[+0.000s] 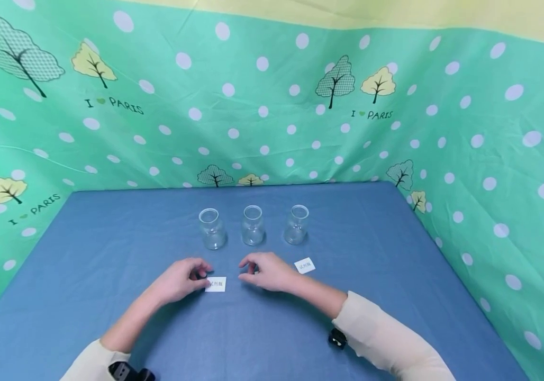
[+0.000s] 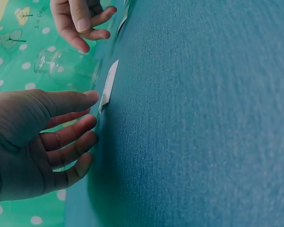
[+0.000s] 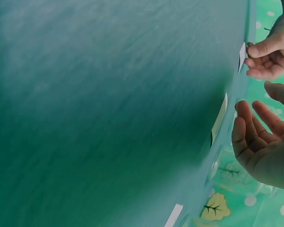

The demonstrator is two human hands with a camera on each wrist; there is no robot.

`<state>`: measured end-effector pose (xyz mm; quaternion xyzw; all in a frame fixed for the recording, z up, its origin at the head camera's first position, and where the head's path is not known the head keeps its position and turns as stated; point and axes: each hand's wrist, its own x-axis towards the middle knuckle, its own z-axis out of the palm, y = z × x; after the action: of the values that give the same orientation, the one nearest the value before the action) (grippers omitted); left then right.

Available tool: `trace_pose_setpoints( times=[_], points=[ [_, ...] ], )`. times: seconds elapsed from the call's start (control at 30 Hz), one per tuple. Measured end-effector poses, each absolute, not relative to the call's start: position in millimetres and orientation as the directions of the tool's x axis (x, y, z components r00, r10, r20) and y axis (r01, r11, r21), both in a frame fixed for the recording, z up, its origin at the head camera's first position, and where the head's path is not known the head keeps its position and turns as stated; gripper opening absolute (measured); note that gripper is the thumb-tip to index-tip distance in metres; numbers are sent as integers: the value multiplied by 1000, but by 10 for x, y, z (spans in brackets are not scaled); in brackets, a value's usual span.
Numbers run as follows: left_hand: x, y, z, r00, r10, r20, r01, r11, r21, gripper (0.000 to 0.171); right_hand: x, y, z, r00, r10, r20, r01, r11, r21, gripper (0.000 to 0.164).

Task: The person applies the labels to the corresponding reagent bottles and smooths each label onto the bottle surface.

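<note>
My left hand (image 1: 183, 281) hovers low over the table with loosely bent fingers. Its thumb tip overlaps the left edge of a small white card (image 1: 216, 284) bearing handwriting; in the left wrist view the thumb (image 2: 75, 101) is right by that card (image 2: 110, 85), and nothing is gripped. Across from it, my right hand (image 1: 269, 271) has relaxed, slightly curled fingers and holds nothing. Below these fingers, the right wrist view shows a middle white card (image 3: 219, 120), mostly hidden by the hand in the head view. Another written card (image 1: 305, 265) lies beyond the right wrist.
Behind the hands three clear glass jars stand upright in a row: left jar (image 1: 212, 233), middle jar (image 1: 253, 228) and right jar (image 1: 296, 227). A blue cloth (image 1: 262, 338) covers the table. Green dotted curtain (image 1: 262, 95) hangs along the back and sides.
</note>
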<state>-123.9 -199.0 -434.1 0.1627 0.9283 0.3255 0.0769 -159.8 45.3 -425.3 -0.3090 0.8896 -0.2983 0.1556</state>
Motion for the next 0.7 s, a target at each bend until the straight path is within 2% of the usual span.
trace_pose_setpoints(
  times=[0.7],
  points=[
    [-1245, -2041, -4386, -932, 358, -48, 253, 743, 620, 19, -1497, 133, -4370, -770, -637, -42, -561, 707, -431, 27]
  ],
)
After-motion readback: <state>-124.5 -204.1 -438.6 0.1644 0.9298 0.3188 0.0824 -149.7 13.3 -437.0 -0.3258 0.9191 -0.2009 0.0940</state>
